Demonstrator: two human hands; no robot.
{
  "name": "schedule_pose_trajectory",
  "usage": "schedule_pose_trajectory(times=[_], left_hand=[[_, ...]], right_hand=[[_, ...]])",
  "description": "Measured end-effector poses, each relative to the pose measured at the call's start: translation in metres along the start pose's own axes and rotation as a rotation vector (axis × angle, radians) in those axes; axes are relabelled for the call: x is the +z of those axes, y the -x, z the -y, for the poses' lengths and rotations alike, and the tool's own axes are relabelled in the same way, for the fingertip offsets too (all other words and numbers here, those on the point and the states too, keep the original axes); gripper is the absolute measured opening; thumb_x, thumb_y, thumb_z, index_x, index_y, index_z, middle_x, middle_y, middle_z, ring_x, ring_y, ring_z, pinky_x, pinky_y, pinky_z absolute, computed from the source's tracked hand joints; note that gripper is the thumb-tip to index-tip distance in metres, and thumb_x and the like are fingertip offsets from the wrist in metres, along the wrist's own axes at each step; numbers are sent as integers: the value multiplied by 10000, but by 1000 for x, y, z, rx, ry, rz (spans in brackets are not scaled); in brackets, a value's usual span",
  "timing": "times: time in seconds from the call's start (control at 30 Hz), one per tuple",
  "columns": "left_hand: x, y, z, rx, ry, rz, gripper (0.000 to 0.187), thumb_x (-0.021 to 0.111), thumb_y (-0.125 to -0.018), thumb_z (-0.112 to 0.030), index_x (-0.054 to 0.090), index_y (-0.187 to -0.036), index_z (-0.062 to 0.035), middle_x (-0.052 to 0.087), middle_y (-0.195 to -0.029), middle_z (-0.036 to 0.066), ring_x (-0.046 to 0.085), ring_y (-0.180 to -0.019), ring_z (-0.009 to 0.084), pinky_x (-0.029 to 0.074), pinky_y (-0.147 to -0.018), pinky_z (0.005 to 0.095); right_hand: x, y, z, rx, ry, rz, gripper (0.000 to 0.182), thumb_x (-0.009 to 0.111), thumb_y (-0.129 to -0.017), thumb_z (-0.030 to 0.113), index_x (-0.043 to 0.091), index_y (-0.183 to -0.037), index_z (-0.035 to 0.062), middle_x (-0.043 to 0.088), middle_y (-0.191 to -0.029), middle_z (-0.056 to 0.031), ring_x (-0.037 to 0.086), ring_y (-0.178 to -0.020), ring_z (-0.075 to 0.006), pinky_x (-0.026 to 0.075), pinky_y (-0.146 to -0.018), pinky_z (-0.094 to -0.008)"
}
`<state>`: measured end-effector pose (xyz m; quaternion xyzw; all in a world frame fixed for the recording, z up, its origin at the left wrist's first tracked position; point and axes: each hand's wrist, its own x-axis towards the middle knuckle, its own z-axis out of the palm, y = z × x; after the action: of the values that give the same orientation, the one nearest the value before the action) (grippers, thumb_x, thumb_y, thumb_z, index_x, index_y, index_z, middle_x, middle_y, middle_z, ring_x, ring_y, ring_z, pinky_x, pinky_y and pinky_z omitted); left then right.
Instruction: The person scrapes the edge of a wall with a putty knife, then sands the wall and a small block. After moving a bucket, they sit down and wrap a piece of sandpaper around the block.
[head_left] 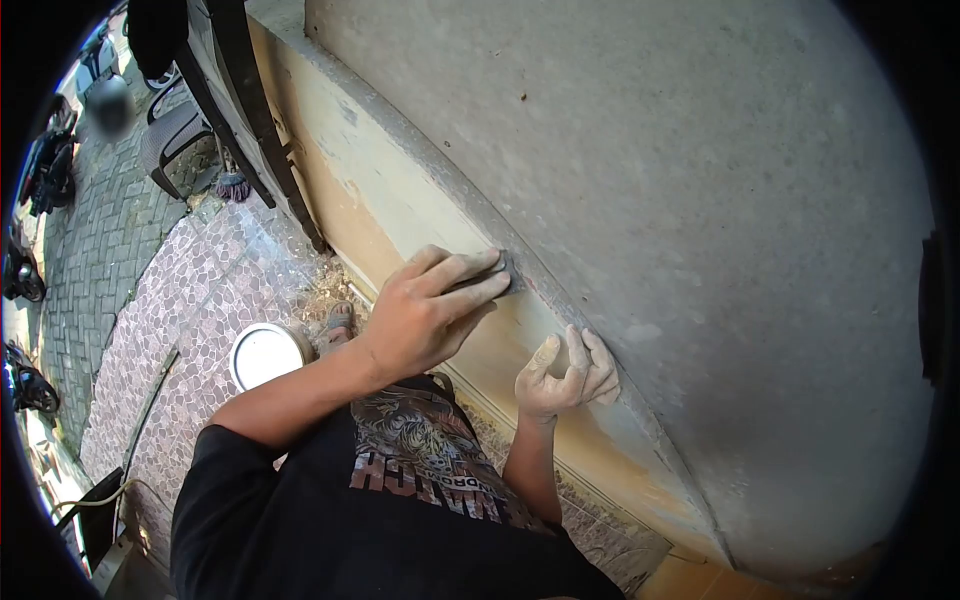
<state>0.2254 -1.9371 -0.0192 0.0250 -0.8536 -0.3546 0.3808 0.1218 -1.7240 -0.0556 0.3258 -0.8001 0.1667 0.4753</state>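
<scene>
My left hand (432, 305) presses a small dark piece of sandpaper (514, 274) against the rounded edge (455, 185) of a grey concrete surface. Its fingers are stretched together over the sandpaper, which is mostly hidden under the fingertips. Lower along the same edge, my right hand (570, 375) rests its dusty fingertips near the rim, thumb held apart and nothing in the grip. Below the edge, the cream and yellowish wall face (400, 190) shows grey smoothed patches.
A white-topped bucket (270, 357) stands on the patterned tile floor (215, 290) beside my sandalled foot (340, 318). A dark metal frame (262, 130) rises at the wall's far end. Beyond it are a chair (178, 145), a mop head (233, 186) and several parked motorcycles.
</scene>
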Motion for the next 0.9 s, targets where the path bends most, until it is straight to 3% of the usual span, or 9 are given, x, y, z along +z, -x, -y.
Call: schedule_pose_trajectory(times=[0.1, 0.23, 0.3, 0.43, 0.5, 0.63, 0.77, 0.83, 0.9], left_hand=[[5, 0, 2, 55, 16, 68, 449, 894, -830, -82, 811, -1270, -120, 760, -1338, 81, 696, -1005, 280, 601, -892, 380], [-16, -16, 39, -56, -197, -255, 368, 844, -887, -86, 804, -1253, -98, 755, -1320, 93, 693, -989, 299, 595, -893, 395], [-13, -11, 38, -71, -205, -236, 379, 847, -885, -102, 799, -1262, -107, 751, -1334, 84, 698, -1009, 287, 595, -901, 393], [10, 10, 19, 138, -31, -11, 478, 895, -833, -86, 792, -1297, -135, 750, -1349, 75, 705, -1031, 274, 600, -917, 372], [10, 5, 32, 126, -46, -110, 479, 891, -830, -67, 795, -1296, -125, 751, -1341, 88, 708, -1029, 281, 605, -911, 377], [-1, -15, 65, -170, -37, -493, 418, 862, -858, -57, 805, -1268, -112, 761, -1336, 103, 728, -1051, 310, 604, -913, 409], [20, 4, 27, 126, 24, -147, 436, 864, -848, -94, 801, -1278, -127, 753, -1363, 73, 726, -1056, 252, 606, -921, 378], [21, 3, 33, 201, -30, -155, 431, 858, -840, -83, 805, -1265, -128, 750, -1375, 77, 724, -1043, 252, 609, -912, 377], [12, -7, 48, 51, -78, -286, 414, 858, -844, -67, 812, -1251, -128, 759, -1359, 83, 723, -1037, 267, 607, -905, 386]], right_hand=[[-3, 0, 0, 1, 0, 14, 274, 696, -1066, 397, 787, -1129, 146, 724, -1154, -20, 626, -1091, -264, 381, -988, -463], [-4, -2, 0, -12, -1, 23, 268, 698, -1066, 394, 786, -1124, 147, 718, -1147, -24, 626, -1080, -269, 386, -991, -469], [-5, -3, 1, -1, 0, 25, 270, 703, -1063, 392, 788, -1128, 145, 717, -1153, -28, 627, -1083, -273, 386, -996, -472], [-7, -5, 6, 38, -3, 57, 284, 715, -1055, 388, 790, -1146, 129, 718, -1176, -41, 631, -1100, -286, 387, -1015, -484], [-10, -7, 5, 32, -24, 72, 287, 718, -1052, 385, 789, -1148, 124, 718, -1176, -49, 628, -1106, -293, 387, -1016, -491], [-13, -8, 6, 50, -62, 70, 283, 705, -1055, 410, 801, -1133, 155, 719, -1154, -21, 615, -1087, -283, 360, -1006, -496], [-16, -11, 13, 79, -39, 123, 297, 729, -1038, 377, 792, -1165, 115, 710, -1197, -69, 610, -1144, -321, 369, -1049, -521], [-13, -13, 14, 84, -65, 133, 278, 718, -1045, 400, 799, -1152, 157, 714, -1192, -35, 602, -1138, -295, 357, -1032, -502], [-12, -12, 15, 79, -68, 133, 275, 725, -1037, 399, 798, -1151, 159, 714, -1192, -34, 603, -1137, -296, 354, -1037, -503]])
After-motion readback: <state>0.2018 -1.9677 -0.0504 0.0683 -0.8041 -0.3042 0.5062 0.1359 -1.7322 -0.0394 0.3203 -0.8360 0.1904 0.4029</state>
